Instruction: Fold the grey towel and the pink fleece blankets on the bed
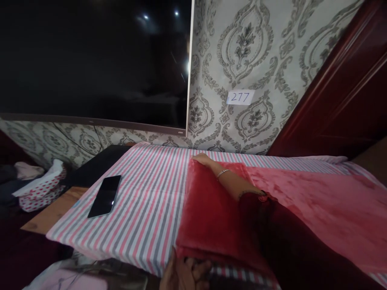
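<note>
A plush red blanket point(211, 213) lies partly folded on the striped cloth, with its lighter pinkish-red part point(320, 205) spread to the right. My right hand point(203, 159) reaches across it, fingers closed on its far left corner. Down at the near left corner, my left hand point(185, 274) has curled fingers against the blanket's edge; dim light blurs its exact grip. The folded part has a straight left edge running between both hands.
Pink, grey and white striped cloth point(145, 201) covers the table. A phone point(105, 196) lies on its left part. Behind are a large dark TV screen point(96, 60) and a paper label reading 277 point(240, 97). A dark red wooden panel point(341, 96) stands at right.
</note>
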`<state>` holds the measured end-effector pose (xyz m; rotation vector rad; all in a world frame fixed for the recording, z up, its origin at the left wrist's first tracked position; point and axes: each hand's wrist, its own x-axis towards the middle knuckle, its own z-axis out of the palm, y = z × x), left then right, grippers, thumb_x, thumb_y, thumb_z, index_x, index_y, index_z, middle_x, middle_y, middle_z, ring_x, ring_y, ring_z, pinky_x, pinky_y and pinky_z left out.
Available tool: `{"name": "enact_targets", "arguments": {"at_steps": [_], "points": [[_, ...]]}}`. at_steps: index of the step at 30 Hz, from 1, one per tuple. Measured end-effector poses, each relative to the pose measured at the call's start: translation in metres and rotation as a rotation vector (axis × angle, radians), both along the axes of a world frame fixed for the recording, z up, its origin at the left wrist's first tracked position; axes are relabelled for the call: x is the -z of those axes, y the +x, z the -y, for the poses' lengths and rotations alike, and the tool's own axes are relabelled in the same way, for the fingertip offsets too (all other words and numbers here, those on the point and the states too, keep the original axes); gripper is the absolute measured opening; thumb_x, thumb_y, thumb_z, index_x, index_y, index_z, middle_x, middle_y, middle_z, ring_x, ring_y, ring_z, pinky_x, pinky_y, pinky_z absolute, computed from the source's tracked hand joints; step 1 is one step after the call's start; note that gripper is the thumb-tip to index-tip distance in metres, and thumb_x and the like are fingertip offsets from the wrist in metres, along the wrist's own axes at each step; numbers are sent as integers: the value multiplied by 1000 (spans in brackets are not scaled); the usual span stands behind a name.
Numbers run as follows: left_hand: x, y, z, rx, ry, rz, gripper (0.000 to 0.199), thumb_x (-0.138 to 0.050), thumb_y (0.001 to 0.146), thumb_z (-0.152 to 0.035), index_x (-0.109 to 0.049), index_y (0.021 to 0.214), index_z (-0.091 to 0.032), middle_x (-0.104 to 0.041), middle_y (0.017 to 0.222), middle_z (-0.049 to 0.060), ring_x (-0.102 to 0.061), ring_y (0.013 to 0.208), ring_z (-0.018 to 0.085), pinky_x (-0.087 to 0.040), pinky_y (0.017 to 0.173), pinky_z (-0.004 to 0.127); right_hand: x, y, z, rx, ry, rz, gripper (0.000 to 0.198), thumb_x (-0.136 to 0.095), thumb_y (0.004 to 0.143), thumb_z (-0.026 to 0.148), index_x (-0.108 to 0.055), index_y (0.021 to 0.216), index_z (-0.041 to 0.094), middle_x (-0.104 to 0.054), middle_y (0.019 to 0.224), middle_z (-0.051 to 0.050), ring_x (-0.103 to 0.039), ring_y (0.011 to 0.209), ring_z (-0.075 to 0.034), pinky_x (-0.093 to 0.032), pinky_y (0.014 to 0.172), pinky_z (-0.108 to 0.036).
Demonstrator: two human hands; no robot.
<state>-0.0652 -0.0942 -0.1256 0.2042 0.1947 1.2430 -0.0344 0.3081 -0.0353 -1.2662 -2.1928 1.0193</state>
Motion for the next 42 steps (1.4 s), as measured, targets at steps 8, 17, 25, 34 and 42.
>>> {"name": "enact_targets", "arguments": {"at_steps": [8,17,25,34,42], "points": [[-18,5,-20,-120,-369,-97,33,-70,89,-37,-67,118,-21,-78,96,7,-76,88,27,-56,62,28,-4,-13,-4,-26,-71,-35,25,-70,69,37,-58,56,20,-55,53,2,-52,57,-16,-40,54,-26],[17,-3,-15,-89,-321,-105,26,-74,85,-30,-69,111,-29,-78,104,5,-74,101,28,-58,66,27,13,-15,2,156,175,-77,29,-56,82,35,-53,58,20,-54,60,2,-50,64,-14,-38,61,-24],[-38,7,-7,-197,-330,-221,18,-73,86,-34,-70,89,-17,-75,83,4,-76,83,27,-56,57,28,-3,1,27,87,299,-26,13,-57,84,17,-69,89,17,-70,99,-9,-59,98,-22,-44,92,-32],[-53,-22,22,-580,-148,-1396,26,-62,90,-41,-68,95,-17,-65,73,1,-58,57,12,-46,54,24,0,102,148,-457,436,-153,20,-53,92,24,-71,102,21,-70,108,-7,-63,104,-24,-47,97,-41],[-47,-37,-9,-746,335,-2153,26,-48,92,-21,-63,114,-19,-67,111,10,-65,103,21,-52,92,36,8,174,259,-552,450,-64,37,-62,93,42,-65,124,23,-63,112,-13,-60,104,-28,-51,90,-43]]}}
